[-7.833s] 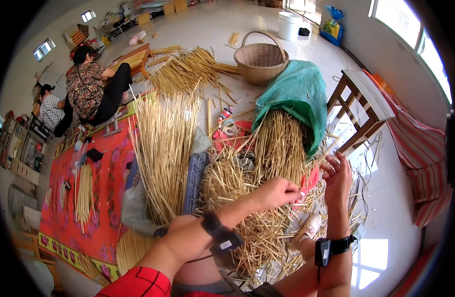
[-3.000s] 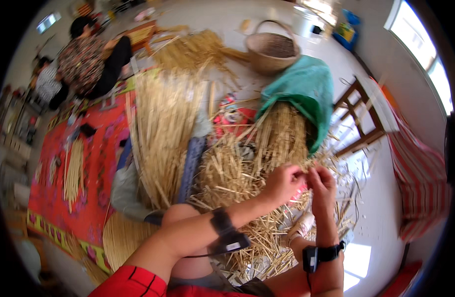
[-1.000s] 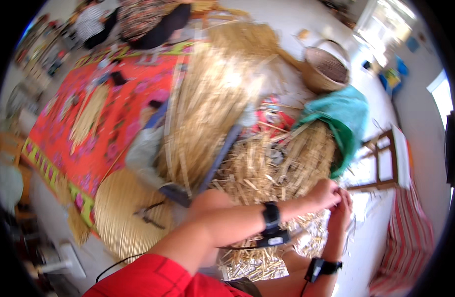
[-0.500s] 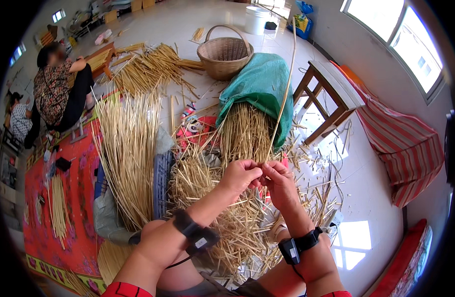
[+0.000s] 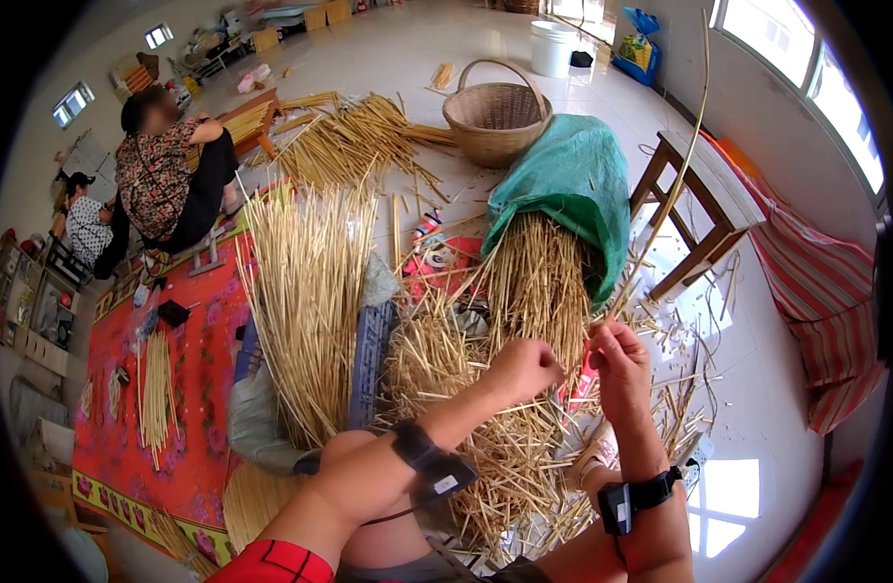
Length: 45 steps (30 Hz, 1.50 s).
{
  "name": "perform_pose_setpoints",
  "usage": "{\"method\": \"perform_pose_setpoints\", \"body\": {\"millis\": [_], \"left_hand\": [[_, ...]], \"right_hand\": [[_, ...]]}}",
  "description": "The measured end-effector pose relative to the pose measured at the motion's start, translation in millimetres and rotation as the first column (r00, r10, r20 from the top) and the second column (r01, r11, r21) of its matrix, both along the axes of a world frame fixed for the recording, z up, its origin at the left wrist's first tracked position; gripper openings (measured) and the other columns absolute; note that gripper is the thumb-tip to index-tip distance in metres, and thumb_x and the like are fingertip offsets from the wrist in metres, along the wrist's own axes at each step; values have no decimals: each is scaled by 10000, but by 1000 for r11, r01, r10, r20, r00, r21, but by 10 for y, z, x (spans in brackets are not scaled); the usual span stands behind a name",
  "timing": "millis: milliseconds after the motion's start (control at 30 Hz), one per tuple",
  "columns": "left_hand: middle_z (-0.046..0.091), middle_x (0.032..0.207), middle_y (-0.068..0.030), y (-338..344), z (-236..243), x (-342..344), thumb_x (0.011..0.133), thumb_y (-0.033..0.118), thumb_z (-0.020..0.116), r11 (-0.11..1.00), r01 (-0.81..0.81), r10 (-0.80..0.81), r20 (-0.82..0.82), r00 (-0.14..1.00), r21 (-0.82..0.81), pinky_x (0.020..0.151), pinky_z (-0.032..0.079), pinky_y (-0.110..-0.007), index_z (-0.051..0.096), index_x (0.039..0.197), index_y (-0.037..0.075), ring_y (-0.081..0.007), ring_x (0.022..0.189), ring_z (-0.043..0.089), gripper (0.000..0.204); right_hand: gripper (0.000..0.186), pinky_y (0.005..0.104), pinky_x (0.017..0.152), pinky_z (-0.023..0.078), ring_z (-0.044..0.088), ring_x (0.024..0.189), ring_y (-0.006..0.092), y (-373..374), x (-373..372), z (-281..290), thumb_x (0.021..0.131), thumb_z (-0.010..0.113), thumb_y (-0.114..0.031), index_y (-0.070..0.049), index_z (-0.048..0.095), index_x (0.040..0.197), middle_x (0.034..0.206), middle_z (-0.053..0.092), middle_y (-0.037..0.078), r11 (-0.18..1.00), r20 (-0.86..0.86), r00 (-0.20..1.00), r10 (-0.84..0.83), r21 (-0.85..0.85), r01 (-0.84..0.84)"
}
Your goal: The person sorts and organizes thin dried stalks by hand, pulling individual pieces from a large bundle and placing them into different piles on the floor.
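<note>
Over the loose straw in the middle, my left hand (image 5: 522,372) is closed with its fingers curled together. Whether anything small is pinched in it is hidden. To its right, my right hand (image 5: 621,361) is raised and pinches the lower end of a long straw stalk (image 5: 677,180), which slants up past the wooden stool. A small gap separates the two hands. Beyond them a thick bundle of straw (image 5: 539,272) sticks out of a green woven sack (image 5: 572,165). Below my hands lies a heap of cut straw pieces (image 5: 509,457).
A tall bunch of pale straw (image 5: 310,301) stands left, beside a blue crate (image 5: 373,360). Further off are a wicker basket (image 5: 495,126), a straw pile (image 5: 359,136) and a white bucket (image 5: 553,49). A wooden stool (image 5: 704,185) stands right. Two people sit at the left.
My hands, together before, have come apart. The right hand has moved right with the stalk, and the left is drawn back from it. The whole view has shifted somewhat.
</note>
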State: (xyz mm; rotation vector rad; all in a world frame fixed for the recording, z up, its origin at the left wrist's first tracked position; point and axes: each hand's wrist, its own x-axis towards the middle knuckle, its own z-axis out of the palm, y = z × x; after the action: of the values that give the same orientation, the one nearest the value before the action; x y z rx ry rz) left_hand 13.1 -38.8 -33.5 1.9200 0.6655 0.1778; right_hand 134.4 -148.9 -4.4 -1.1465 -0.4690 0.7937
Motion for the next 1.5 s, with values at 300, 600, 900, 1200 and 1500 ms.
{"method": "perform_pose_setpoints", "body": {"millis": [300,600,900,1200,1500], "left_hand": [[643,799,-55,19,103,9,840,119,622,987,19,37,336,941,-162,550,465,-243,607,948,-25,-80,630,571,180],[609,715,-27,-5,159,5,849,48,587,992,34,10,330,944,-125,519,439,-215,572,843,-16,-57,578,542,66],[589,654,-39,-104,446,-49,849,134,598,949,313,-309,307,900,38,509,427,-247,575,824,10,-78,568,540,129],[600,711,-14,118,251,25,922,170,520,942,-73,178,302,937,-328,465,397,-177,593,961,8,-40,535,504,182],[487,659,65,69,427,-11,919,188,540,915,-90,245,363,899,-394,470,297,-152,619,1052,-2,-8,522,358,245]], "right_hand": [[104,182,505,337,437,542,35,-15,-30,-68,847,637,-129,-28,648,824,627,539,-41,985,28,992,121,-126,-116],[96,187,526,379,482,568,53,-4,-89,-74,848,631,-110,-15,629,849,681,582,-5,991,-70,992,106,-77,-111],[173,194,533,383,480,569,56,-49,31,-66,888,583,-155,5,627,939,649,530,-26,991,-76,996,42,-126,-51],[235,185,531,375,464,565,50,-58,-26,57,934,514,-198,1,624,996,664,547,-22,968,-163,958,235,-56,-246],[225,185,566,393,486,621,42,-35,-131,-78,944,496,-205,-22,624,977,753,580,-26,892,-128,890,437,-62,-447]]}}
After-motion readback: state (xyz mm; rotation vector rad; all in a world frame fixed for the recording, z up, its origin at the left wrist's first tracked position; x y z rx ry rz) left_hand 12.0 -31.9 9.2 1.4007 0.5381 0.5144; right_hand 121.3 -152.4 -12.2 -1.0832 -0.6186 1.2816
